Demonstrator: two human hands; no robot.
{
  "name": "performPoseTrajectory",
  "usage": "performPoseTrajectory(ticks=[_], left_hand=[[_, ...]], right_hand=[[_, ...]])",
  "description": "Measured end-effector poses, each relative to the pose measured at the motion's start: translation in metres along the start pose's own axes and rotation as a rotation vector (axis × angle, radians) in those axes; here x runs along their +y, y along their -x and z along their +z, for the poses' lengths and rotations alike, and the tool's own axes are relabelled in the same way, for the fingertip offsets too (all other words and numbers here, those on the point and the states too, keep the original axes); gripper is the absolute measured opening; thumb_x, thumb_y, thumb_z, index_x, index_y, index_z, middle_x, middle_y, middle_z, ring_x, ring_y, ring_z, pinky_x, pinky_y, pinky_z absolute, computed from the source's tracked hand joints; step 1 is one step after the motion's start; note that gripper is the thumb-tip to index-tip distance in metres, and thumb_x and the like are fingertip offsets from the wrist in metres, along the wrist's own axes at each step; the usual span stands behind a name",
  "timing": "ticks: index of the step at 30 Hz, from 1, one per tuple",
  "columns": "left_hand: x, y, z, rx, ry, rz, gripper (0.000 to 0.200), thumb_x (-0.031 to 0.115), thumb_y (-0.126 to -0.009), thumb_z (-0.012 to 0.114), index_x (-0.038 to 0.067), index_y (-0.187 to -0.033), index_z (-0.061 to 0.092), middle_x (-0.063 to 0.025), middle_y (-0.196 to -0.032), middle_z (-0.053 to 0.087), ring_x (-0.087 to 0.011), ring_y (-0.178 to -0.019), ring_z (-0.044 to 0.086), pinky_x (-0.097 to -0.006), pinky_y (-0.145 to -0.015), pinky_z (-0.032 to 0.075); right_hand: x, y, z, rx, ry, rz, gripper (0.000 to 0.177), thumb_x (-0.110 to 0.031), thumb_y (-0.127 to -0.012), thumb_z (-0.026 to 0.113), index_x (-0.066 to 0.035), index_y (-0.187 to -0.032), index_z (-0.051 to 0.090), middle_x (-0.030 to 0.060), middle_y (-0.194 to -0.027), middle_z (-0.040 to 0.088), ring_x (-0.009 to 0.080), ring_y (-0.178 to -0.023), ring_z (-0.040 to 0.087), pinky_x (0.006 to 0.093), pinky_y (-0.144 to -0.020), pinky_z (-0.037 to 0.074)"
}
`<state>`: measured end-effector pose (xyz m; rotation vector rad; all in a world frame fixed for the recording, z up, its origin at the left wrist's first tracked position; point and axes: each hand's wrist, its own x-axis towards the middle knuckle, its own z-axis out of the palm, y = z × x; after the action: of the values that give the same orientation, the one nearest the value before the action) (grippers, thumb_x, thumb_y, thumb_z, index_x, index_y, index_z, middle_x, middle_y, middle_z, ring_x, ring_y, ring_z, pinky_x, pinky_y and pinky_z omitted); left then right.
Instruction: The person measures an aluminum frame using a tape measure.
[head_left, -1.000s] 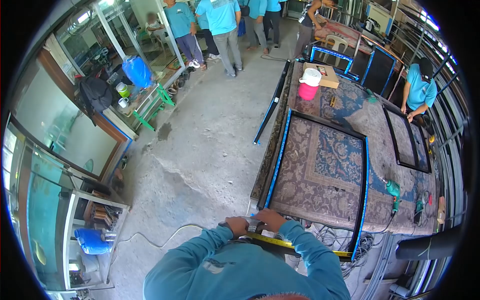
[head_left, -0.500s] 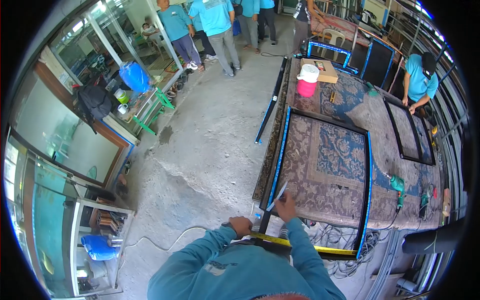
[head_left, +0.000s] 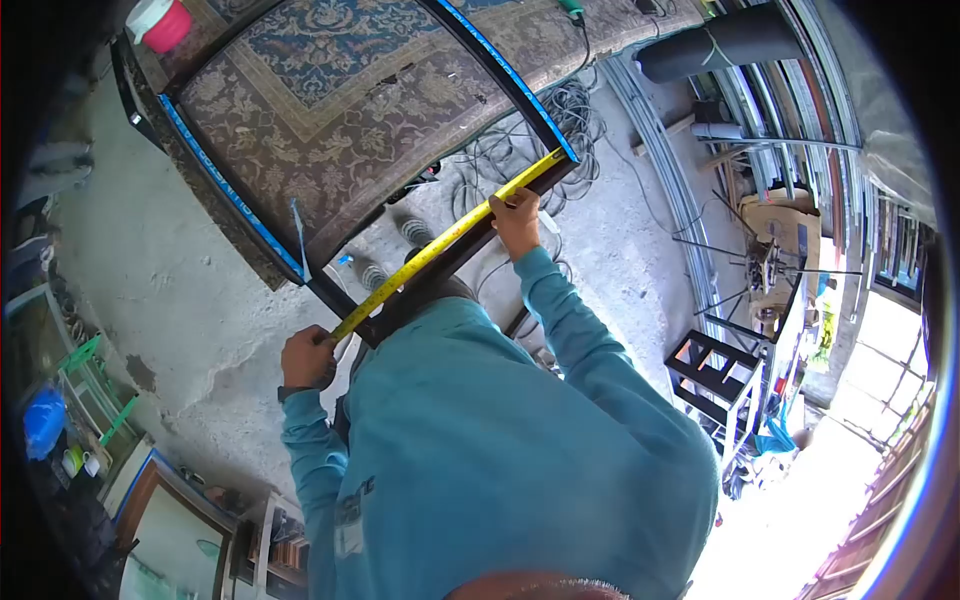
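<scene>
A yellow tape measure (head_left: 445,240) is stretched along the near bar of a black frame (head_left: 330,297) whose long sides carry blue printed film (head_left: 225,185). My left hand (head_left: 308,358) is closed around the tape's left end, just beyond the frame's corner; whether the case is inside the fist is hidden. Farther along, my right hand (head_left: 516,225) pinches the blade against the near bar, and the tape's far end lies at the right corner. A loose pale strip (head_left: 298,235) stands up by the left side of the frame.
Beneath the frame is a carpet-covered table (head_left: 310,120), with a pink-and-white jug (head_left: 162,25) at its far left. Coiled cables (head_left: 570,125) lie on the floor under the right corner. Metal bars (head_left: 655,150) and a black stand (head_left: 712,370) are to the right.
My right hand has let go of the pale strip and now pinches the tape. My left hand still holds the tape's end. The view has swung down and to the right.
</scene>
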<state>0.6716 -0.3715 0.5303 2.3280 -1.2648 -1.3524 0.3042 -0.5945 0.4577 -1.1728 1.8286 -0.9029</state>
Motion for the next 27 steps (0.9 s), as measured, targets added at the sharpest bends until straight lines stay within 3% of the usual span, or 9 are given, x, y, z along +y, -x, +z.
performPoseTrajectory(ticks=[4, 7, 8, 11, 13, 15, 21, 25, 27], left_hand=[[0.010, 0.004, -0.006, -0.088, 0.053, -0.098, 0.021, 0.024, -0.079, 0.066, 0.006, -0.087, 0.071, -0.0088, -0.068, 0.069, -0.0232, -0.062, 0.067, -0.0363, -0.060, 0.050], [0.001, 0.000, 0.001, -0.028, 0.013, -0.050, 0.021, 0.024, -0.079, 0.066, 0.005, -0.087, 0.071, -0.0097, -0.066, 0.068, -0.0230, -0.059, 0.067, -0.0358, -0.058, 0.050], [-0.001, -0.001, 0.002, -0.043, 0.014, -0.055, 0.021, 0.024, -0.079, 0.066, 0.005, -0.087, 0.071, -0.0099, -0.067, 0.068, -0.0232, -0.060, 0.067, -0.0360, -0.059, 0.050], [0.007, 0.002, -0.003, -0.091, 0.047, -0.078, 0.022, 0.024, -0.080, 0.066, 0.004, -0.087, 0.071, -0.0104, -0.067, 0.068, -0.0240, -0.061, 0.067, -0.0365, -0.060, 0.050], [0.000, 0.001, -0.002, -0.129, 0.095, -0.103, 0.022, 0.024, -0.080, 0.066, 0.004, -0.086, 0.071, -0.0105, -0.066, 0.068, -0.0247, -0.061, 0.067, -0.0369, -0.061, 0.050], [0.001, -0.001, -0.004, -0.128, 0.049, -0.090, 0.022, 0.025, -0.080, 0.066, 0.005, -0.087, 0.070, -0.0103, -0.070, 0.069, -0.0257, -0.064, 0.067, -0.0377, -0.062, 0.050], [0.005, 0.000, 0.001, 0.241, -0.186, 0.107, 0.015, 0.025, -0.083, 0.065, 0.010, -0.086, 0.067, -0.0077, -0.078, 0.068, -0.0307, -0.078, 0.065, -0.0459, -0.065, 0.047], [0.007, -0.002, 0.005, 0.453, -0.296, 0.269, 0.007, 0.020, -0.083, 0.064, 0.013, -0.083, 0.065, -0.0080, -0.076, 0.065, -0.0325, -0.081, 0.063, -0.0490, -0.065, 0.043], [0.005, -0.003, 0.006, 0.393, -0.305, 0.316, 0.007, 0.018, -0.085, 0.062, 0.012, -0.085, 0.066, -0.0100, -0.079, 0.067, -0.0329, -0.082, 0.064, -0.0484, -0.067, 0.045]], right_hand=[[-0.010, -0.016, -0.011, -0.065, -0.256, 0.204, 0.073, -0.015, -0.083, 0.069, 0.004, -0.135, 0.021, 0.0221, -0.109, 0.057, 0.0216, -0.073, 0.063, 0.0318, -0.052, 0.052], [-0.016, -0.032, -0.012, -0.099, -0.105, 0.198, 0.077, -0.017, -0.082, 0.069, 0.005, -0.136, 0.019, 0.0248, -0.106, 0.057, 0.0224, -0.061, 0.061, 0.0329, -0.049, 0.051], [-0.015, -0.038, -0.011, -0.119, -0.038, 0.206, 0.077, -0.012, -0.084, 0.066, 0.004, -0.139, 0.015, 0.0166, -0.098, 0.059, 0.0179, -0.072, 0.063, 0.0305, -0.050, 0.055], [-0.005, -0.057, -0.005, -0.039, 0.029, 0.216, 0.079, -0.012, -0.083, 0.067, 0.003, -0.139, 0.014, 0.0165, -0.097, 0.059, 0.0191, -0.071, 0.064, 0.0304, -0.049, 0.054], [0.066, -0.088, 0.009, 0.114, 0.368, -0.037, 0.074, -0.014, -0.082, 0.068, 0.004, -0.137, 0.022, 0.0199, -0.099, 0.059, 0.0235, -0.072, 0.066, 0.0325, -0.048, 0.053], [0.044, -0.070, 0.006, 0.230, 0.747, -0.212, 0.073, -0.018, -0.081, 0.070, 0.004, -0.136, 0.027, 0.0233, -0.104, 0.058, 0.0283, -0.076, 0.067, 0.0349, -0.050, 0.054], [0.005, -0.072, -0.010, 0.015, 0.370, 0.047, 0.087, -0.029, -0.074, 0.073, 0.004, -0.139, 0.025, 0.0329, -0.131, 0.042, 0.0468, -0.113, 0.053, 0.0452, -0.100, 0.044], [-0.019, -0.079, -0.004, 0.106, 0.455, 0.168, 0.086, -0.027, -0.074, 0.073, 0.005, -0.138, 0.025, 0.0319, -0.131, 0.041, 0.0459, -0.115, 0.052, 0.0451, -0.100, 0.044], [-0.020, -0.084, 0.001, 0.148, 0.469, 0.187, 0.086, -0.027, -0.072, 0.073, 0.005, -0.137, 0.027, 0.0320, -0.131, 0.041, 0.0461, -0.115, 0.051, 0.0444, -0.100, 0.044]])
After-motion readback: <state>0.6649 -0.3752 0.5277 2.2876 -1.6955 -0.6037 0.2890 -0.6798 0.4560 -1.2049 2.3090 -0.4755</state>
